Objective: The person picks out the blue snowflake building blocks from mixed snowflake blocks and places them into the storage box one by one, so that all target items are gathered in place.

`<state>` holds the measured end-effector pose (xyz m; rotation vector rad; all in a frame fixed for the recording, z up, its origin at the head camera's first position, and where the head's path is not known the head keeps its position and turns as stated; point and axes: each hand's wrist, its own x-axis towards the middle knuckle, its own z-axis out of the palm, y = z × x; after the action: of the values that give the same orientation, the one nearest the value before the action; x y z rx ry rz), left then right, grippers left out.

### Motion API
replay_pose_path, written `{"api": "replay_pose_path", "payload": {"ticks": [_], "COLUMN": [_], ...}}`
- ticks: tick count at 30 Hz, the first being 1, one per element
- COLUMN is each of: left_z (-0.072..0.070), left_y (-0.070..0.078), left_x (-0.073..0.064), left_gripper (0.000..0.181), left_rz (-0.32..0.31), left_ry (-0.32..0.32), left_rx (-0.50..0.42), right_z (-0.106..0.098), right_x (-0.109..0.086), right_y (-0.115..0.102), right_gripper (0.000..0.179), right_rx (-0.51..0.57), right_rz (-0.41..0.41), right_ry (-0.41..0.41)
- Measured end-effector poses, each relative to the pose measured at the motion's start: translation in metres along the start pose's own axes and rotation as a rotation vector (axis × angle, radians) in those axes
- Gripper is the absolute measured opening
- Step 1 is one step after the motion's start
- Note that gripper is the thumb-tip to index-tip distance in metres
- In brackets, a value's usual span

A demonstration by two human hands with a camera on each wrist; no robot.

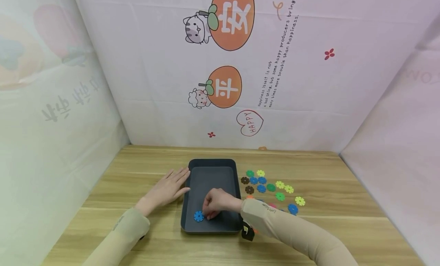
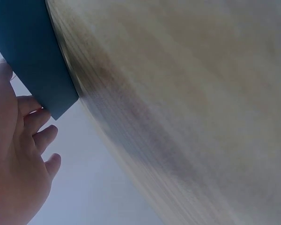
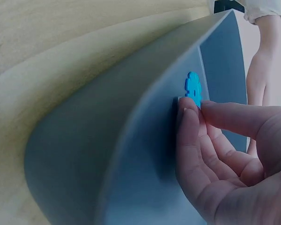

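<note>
A dark grey rectangular tray (image 1: 214, 182) lies on the wooden table. Inside its near left part is a blue notched plastic disc (image 1: 198, 216). My right hand (image 1: 218, 203) reaches into the tray from the right, pinching the edge of this disc between thumb and index finger, and the right wrist view shows the blue disc (image 3: 193, 87) standing out past the fingertips. At the tray's left rim, my left hand (image 1: 166, 187) rests with fingers extended. The left wrist view shows those fingers (image 2: 37, 122) against the tray's outer side (image 2: 33, 51).
Right of the tray, several notched discs lie scattered on the table (image 1: 326, 228), among them a brown disc (image 1: 249, 189), a green disc (image 1: 280, 196), a yellow disc (image 1: 300, 201) and a blue disc (image 1: 293, 209). My right forearm covers part of them. Printed cloth walls (image 1: 165, 86) enclose the table.
</note>
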<state>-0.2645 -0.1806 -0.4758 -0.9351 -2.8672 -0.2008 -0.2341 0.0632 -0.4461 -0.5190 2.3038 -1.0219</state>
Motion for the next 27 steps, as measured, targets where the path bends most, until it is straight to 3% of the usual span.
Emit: {"api": "replay_pose_path", "payload": {"ticks": [10, 27], "left_z": [-0.001, 0.001], "left_y": [0.001, 0.0], "left_x": [-0.001, 0.0], "left_gripper": [0.064, 0.066], "left_rz": [0.004, -0.01], "left_ry": [0.011, 0.001], "left_rx": [0.004, -0.005], "right_z": [-0.017, -0.078], "right_x": [-0.012, -0.061], "right_y": [0.002, 0.036], "right_gripper": [0.004, 0.015], "right_rx": [0.053, 0.081], "right_rz": [-0.042, -0.121], "right_ry": [-0.013, 0.139]}}
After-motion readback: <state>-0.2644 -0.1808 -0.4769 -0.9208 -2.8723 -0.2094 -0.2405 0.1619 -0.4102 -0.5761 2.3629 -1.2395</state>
